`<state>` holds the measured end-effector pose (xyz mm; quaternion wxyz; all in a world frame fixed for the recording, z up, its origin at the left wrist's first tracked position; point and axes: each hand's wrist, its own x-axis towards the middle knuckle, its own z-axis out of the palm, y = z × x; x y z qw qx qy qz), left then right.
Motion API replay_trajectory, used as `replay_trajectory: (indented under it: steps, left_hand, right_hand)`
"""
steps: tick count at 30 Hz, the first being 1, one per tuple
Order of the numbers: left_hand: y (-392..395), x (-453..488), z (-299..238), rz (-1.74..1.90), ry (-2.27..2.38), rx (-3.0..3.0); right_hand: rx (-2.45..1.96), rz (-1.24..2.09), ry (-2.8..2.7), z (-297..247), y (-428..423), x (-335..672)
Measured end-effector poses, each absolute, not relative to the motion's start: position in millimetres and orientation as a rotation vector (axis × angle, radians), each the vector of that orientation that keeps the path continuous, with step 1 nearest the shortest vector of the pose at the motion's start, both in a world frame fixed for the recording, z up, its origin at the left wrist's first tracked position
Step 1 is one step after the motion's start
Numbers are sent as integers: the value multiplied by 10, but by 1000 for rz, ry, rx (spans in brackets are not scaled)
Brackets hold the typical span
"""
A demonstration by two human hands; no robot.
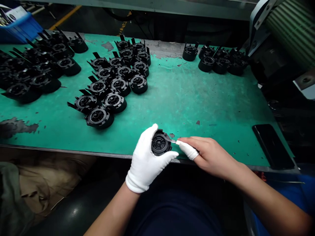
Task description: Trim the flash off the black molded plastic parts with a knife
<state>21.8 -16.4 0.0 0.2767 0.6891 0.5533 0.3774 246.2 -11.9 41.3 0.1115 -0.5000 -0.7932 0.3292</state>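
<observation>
My left hand [147, 157], in a white glove, is closed around a round black plastic part [159, 144] near the table's front edge. Concentric rings and ribs show on the face of this part. My right hand [206, 152] is bare except for a white cover on the thumb. It grips a small knife [175, 141] with a short pale blade, whose tip is at the right rim of the part. Most of the knife's handle is hidden by the fingers.
Similar black parts [119, 85] stand grouped on the green table [177, 98], with more at the left [40, 80] and back right [208, 62]. A black phone [273, 146] lies at the right edge. A blue bin [22, 28] is at back left; green ribbed machinery [292, 29] overhangs the right.
</observation>
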Motion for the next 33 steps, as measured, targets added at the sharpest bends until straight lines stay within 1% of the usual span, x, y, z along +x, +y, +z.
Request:
replay_trajectory:
  steps: [5,15,23,33]
  left_hand:
    - [-153,234,8,1016,1509,1856]
    - [-120,209,-10,1003,1496,1897]
    - [-49,179,23,904,1482,1869]
    - [-50,186,-104,1024,1464,1908]
  right_hand:
    - [-1461,910,-2512,418,-90,2450]
    - [-1707,648,-2626,455,-221,2363]
    - [-1846,601,-2680,626,-203,2249]
    - [-2095,575,-2552,676,-326,2051]
